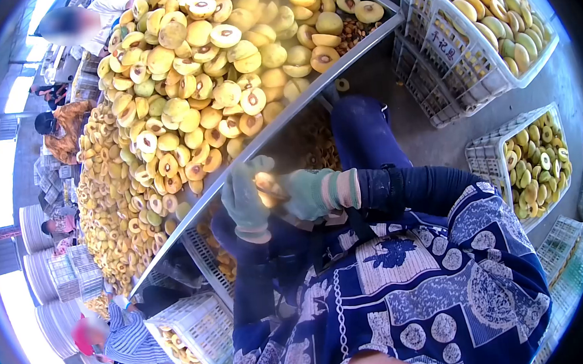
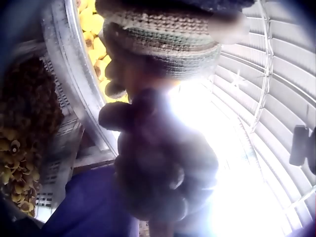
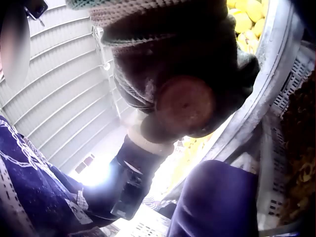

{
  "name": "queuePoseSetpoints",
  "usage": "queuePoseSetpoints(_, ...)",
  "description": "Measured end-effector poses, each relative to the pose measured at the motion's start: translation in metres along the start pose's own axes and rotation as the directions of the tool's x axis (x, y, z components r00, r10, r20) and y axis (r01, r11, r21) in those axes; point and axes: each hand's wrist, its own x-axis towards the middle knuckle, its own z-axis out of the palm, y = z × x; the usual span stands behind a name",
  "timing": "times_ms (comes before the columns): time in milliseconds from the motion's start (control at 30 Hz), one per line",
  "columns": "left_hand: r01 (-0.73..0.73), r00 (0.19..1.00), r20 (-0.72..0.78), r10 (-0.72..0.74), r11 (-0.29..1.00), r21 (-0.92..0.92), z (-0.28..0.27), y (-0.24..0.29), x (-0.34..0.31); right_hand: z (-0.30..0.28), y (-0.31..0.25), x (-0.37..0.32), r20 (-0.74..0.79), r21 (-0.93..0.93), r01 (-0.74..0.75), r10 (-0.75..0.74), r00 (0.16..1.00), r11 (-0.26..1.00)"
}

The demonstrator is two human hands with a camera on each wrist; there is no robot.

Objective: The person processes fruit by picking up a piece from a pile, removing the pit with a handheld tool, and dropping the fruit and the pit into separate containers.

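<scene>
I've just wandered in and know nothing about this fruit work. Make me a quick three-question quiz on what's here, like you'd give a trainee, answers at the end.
1. The left hand and right hand are wearing: A) nothing; B) gloves; C) plastic bags.
2. True or false: all the heaped fruit is whole.
3. What shows, brightly lit, between the two hands in the head view?

Key:
1. B.
2. False; many are halves with brown centres.
3. A piece of yellow fruit, its detail lost in glare.
</scene>
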Motion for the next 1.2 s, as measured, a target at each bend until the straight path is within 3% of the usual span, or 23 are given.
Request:
queuePoseSetpoints(33, 0.027, 0.999, 0.022, -0.026, 0.998, -0.049, -0.001, -0.002, 0.002, 0.015, 0.022, 0.02, 0.0, 0.002, -0.001, 0.001, 1.0, 1.0)
queuePoseSetpoints(67, 0.03, 0.999, 0.023, -0.029, 0.998, -0.049, -0.004, -0.004, 0.004, 0.044, 0.059, 0.058, -0.135, -0.191, 0.205, -0.232, 0.963, 0.96)
queuePoseSetpoints(100, -0.07, 0.991, 0.12, 0.054, 0.989, 0.13, -0.007, -0.006, 0.008, 0.06, 0.077, 0.079, -0.215, -0.399, 0.363, -0.47, 0.856, 0.842)
queuePoseSetpoints(133, -0.184, 0.966, 0.229, 0.118, 0.938, 0.293, -0.01, -0.007, 0.009, 0.059, 0.075, 0.078, -0.214, -0.398, 0.364, -0.471, 0.856, 0.842)
queuePoseSetpoints(167, -0.184, 0.966, 0.228, 0.118, 0.938, 0.293, -0.009, -0.006, 0.01, 0.055, 0.07, 0.074, -0.203, -0.2, 0.291, -0.331, 0.922, 0.935)
queuePoseSetpoints(200, 0.009, 0.981, 0.193, -0.022, 0.998, 0.064, -0.008, -0.005, 0.009, 0.05, 0.062, 0.067, -0.162, 0.004, 0.191, -0.187, 0.969, 0.982)
queuePoseSetpoints(233, 0.201, 0.967, 0.191, -0.167, 0.964, -0.173, -0.007, -0.004, 0.009, 0.044, 0.054, 0.059, -0.162, 0.007, 0.189, -0.185, 0.969, 0.982)
queuePoseSetpoints(300, 0.166, 0.98, 0.131, -0.148, 0.976, -0.138, -0.003, -0.004, 0.007, 0.035, 0.039, 0.045, -0.032, 0.173, 0.06, -0.056, 0.998, 0.983)
queuePoseSetpoints(333, 0.129, 0.99, 0.072, -0.123, 0.987, -0.096, -0.003, -0.004, 0.005, 0.039, 0.043, 0.047, -0.03, 0.176, 0.061, -0.056, 0.998, 0.983)
queuePoseSetpoints(400, 0.08, 0.995, 0.068, -0.076, 0.995, -0.063, -0.002, -0.008, 0.005, 0.045, 0.049, 0.049, -0.283, -0.052, 0.267, -0.271, 0.92, 0.962)
queuePoseSetpoints(467, 0.034, 0.997, 0.066, -0.032, 0.999, -0.034, 0.0, -0.01, 0.004, 0.039, 0.045, 0.041, -0.219, -0.005, 0.176, -0.173, 0.96, 0.984)
queuePoseSetpoints(500, 0.1, 0.994, 0.047, -0.097, 0.993, -0.062, 0.0, -0.009, 0.005, 0.031, 0.038, 0.036, -0.15, 0.028, 0.086, -0.081, 0.985, 0.996)
queuePoseSetpoints(533, 0.166, 0.986, 0.031, -0.163, 0.982, -0.09, 0.001, -0.008, 0.006, 0.027, 0.035, 0.034, -0.151, 0.028, 0.085, -0.08, 0.985, 0.996)
queuePoseSetpoints(600, 0.117, 0.993, 0.007, -0.117, 0.993, -0.027, 0.001, -0.011, 0.004, 0.024, 0.03, 0.033, 0.014, 0.267, -0.064, 0.063, 0.998, 0.962)
queuePoseSetpoints(733, -0.066, 0.997, 0.041, 0.06, 0.986, 0.152, 0.0, -0.023, 0.004, 0.039, 0.042, 0.04, -0.147, 0.175, 0.014, 0.012, 0.989, 0.984)
queuePoseSetpoints(833, 0.058, 0.996, 0.067, -0.061, 0.997, 0.052, -0.004, -0.025, 0.007, 0.033, 0.04, 0.036, -0.119, 0.108, 0.005, 0.008, 0.993, 0.994)
queuePoseSetpoints(967, 0.105, 0.993, 0.043, -0.106, 0.994, 0.027, 0.0, -0.021, 0.003, 0.03, 0.036, 0.027, -0.073, 0.125, -0.018, 0.027, 0.997, 0.992)
queuePoseSetpoints(1067, 0.078, 0.994, 0.065, -0.085, 0.992, 0.1, 0.003, -0.02, 0.002, 0.033, 0.037, 0.029, -0.085, 0.12, -0.045, 0.056, 0.995, 0.992)
queuePoseSetpoints(1133, -0.049, 0.988, 0.156, 0.014, 0.974, 0.222, -0.002, -0.024, 0.004, 0.041, 0.048, 0.041, -0.089, 0.095, -0.053, 0.062, 0.994, 0.994)
queuePoseSetpoints(1200, -0.035, 0.985, 0.173, 0.0, 0.98, 0.198, -0.005, -0.029, 0.006, 0.052, 0.06, 0.056, -0.171, 0.031, 0.077, -0.07, 0.983, 0.997)
